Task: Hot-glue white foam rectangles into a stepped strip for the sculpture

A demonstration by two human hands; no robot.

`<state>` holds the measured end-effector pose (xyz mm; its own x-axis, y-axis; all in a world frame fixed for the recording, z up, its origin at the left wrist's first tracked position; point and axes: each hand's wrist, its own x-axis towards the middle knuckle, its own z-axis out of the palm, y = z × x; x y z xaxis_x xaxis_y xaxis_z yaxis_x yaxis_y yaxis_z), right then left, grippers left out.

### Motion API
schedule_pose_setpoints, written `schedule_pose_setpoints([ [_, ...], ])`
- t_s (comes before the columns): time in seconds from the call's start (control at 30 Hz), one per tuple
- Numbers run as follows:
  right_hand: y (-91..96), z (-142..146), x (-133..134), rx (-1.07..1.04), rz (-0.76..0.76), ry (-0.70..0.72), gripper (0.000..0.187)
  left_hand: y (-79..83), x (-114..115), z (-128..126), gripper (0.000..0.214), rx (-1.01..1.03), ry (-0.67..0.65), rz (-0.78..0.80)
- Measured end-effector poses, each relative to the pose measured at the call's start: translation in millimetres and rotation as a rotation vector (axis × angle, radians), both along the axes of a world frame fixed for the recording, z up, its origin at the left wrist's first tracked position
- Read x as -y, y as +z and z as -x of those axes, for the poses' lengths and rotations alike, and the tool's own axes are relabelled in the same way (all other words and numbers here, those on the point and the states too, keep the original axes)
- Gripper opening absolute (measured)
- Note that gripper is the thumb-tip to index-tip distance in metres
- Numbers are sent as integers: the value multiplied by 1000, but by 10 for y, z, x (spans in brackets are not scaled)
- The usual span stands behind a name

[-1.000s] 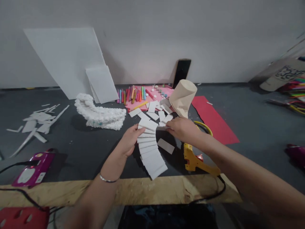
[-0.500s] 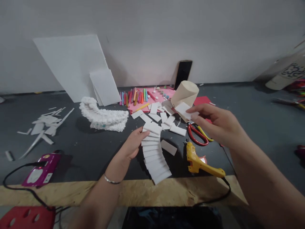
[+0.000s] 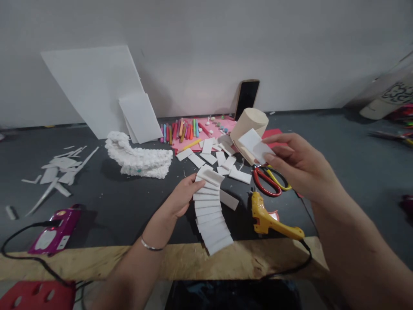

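My left hand is closed on the upper end of a curved strip of overlapping white foam-board pieces. The strip's lower end reaches toward the table's front edge. Between the thumb and fingers of my right hand is a white rectangular foam-board piece, held up in front of a roll of cream paper. Several loose white pieces lie beyond the strip, and one more is partly covered by it. A yellow glue gun rests to the right of the strip.
Red-handled scissors lie under my right hand. Behind are colored markers, pink paper and a leaning phone. A fluffy white curved piece, white scraps, a purple box with a cable and white boards are leftward.
My right hand has turned its white piece more upright and moved slightly right. My left hand has tilted the strip's upper end a little, lifting it slightly.
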<state>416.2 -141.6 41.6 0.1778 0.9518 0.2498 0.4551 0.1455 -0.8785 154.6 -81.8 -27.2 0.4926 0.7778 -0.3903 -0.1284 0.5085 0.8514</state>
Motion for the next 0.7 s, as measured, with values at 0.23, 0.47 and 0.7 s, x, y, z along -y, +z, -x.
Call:
schedule_pose_setpoints([
  [0.23, -65, -3, 18, -166, 63, -2, 20, 11, 2, -14, 33, 3, 10, -12],
  [0.47, -138, -52, 51, -63, 106, -65, 27, -31, -16, -6, 35, 4, 8, -35],
  [0.7, -140, 2, 201, -113, 110, -108, 22, -40, -13, -7, 40, -8, 28, -25],
])
